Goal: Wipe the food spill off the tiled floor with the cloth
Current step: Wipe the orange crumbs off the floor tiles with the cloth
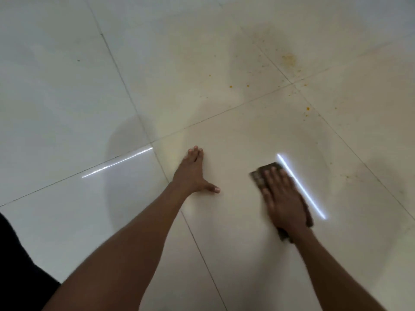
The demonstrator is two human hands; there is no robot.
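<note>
Right hand (284, 199): lower right of centre; palm down, fingers straight and together, pressing flat on the cloth; its outline is slightly blurred.
Cloth (261, 176): dark brown, lying flat on the floor beneath the right hand; one corner shows beyond the fingertips, an edge shows along the hand's right side, and a further part shows near the wrist.
Left hand (194, 173): just left of centre, well apart from the cloth; palm flat on the floor, fingers straight and pointing toward the top of the frame, thumb spread to the right; it holds nothing.
Forearms: both bare, entering from the bottom edge and converging toward the centre.
Food spill (288, 59): upper right of the frame, well apart from the cloth; a yellowish smear near a tile joint, with small orange crumbs scattered below and to the left of it.
Floor (67, 86): large pale glossy tiles with thin dark joints; two bright streaks of reflected light, one left of the left hand, one beside the right hand.
Dark garment (15, 265): lower left corner.
</note>
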